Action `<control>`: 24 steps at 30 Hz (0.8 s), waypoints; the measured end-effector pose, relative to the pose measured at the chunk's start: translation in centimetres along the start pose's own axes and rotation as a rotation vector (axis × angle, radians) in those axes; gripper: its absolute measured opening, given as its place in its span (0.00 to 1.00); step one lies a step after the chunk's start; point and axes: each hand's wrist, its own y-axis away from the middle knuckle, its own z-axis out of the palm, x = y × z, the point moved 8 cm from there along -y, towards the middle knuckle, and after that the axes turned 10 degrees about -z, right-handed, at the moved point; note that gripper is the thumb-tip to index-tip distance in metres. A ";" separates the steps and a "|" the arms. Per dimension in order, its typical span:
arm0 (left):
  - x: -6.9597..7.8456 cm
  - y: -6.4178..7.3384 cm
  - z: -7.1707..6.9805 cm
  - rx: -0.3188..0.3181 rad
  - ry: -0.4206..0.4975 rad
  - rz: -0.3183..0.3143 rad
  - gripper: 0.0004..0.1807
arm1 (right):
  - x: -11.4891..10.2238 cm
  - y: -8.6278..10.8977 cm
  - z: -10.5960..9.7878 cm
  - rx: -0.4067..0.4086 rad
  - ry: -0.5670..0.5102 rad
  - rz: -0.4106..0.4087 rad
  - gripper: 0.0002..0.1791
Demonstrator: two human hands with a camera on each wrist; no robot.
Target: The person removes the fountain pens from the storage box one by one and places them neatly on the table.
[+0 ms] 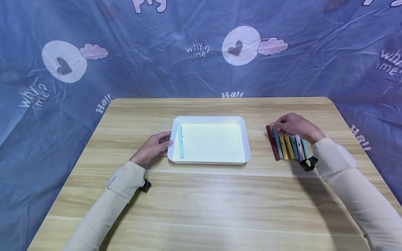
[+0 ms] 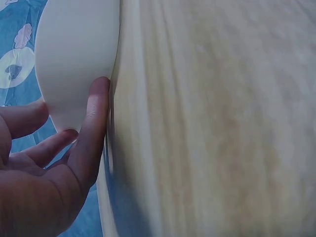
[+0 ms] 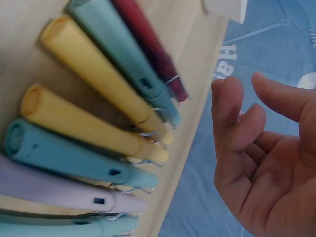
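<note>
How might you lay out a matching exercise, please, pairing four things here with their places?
1. Left hand
2. Right hand
3. Lone light-blue pen
4. Red pen

A. Inside the white tray
B. By the far ends of the pen row, holding nothing
C. At the row's end nearest the tray
D. Touching the tray's left end

Pairs: 1-D, 2-B, 3-A, 4-C

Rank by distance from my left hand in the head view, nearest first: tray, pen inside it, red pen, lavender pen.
1. White tray, touching your left hand.
2. Blue pen, in the tray's left side.
3. Red pen, right of the tray, leftmost in the row.
4. Lavender pen, farther right in that row.
</note>
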 end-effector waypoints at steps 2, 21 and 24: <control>0.0 0.0 0.0 0.003 -0.003 -0.003 0.31 | 0.5 0.0 0.2 -0.006 0.010 0.005 0.24; 0.0 0.0 -0.2 0.018 -0.007 -0.012 0.30 | 2.0 -1.3 1.7 0.006 0.069 0.048 0.18; -0.1 0.0 -0.3 0.027 -0.003 -0.021 0.29 | 1.7 -1.6 1.8 0.006 0.137 0.053 0.17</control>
